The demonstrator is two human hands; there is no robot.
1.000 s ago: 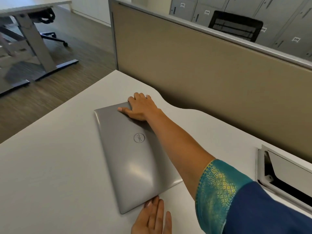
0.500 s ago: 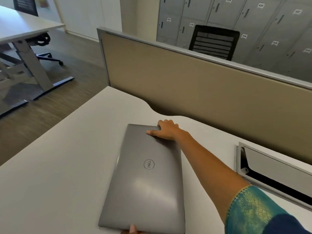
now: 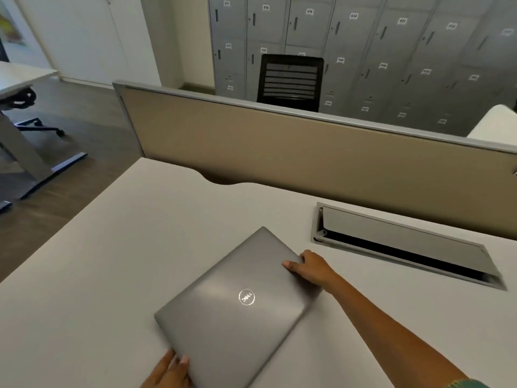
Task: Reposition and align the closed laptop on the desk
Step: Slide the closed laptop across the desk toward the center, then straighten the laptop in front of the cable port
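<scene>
A closed grey laptop (image 3: 237,301) with a round logo lies flat on the white desk (image 3: 112,261), turned diagonally, one corner pointing to the far side. My right hand (image 3: 310,268) grips its far right corner, thumb on the lid and fingers over the edge. At the bottom of the view my left hand (image 3: 170,371) holds the near left edge, thumb on top of the lid. Both forearms reach in from below.
A recessed cable tray with its flap raised (image 3: 402,245) sits in the desk to the right of the laptop. A beige partition panel (image 3: 279,147) runs along the desk's far edge. A black chair (image 3: 289,79) and grey lockers stand behind it. Another desk stands at left.
The laptop has turned clockwise and slid nearer and to the right on the desk. My right hand stayed on its far corner; my left hand now holds the near edge. The view tilted up.
</scene>
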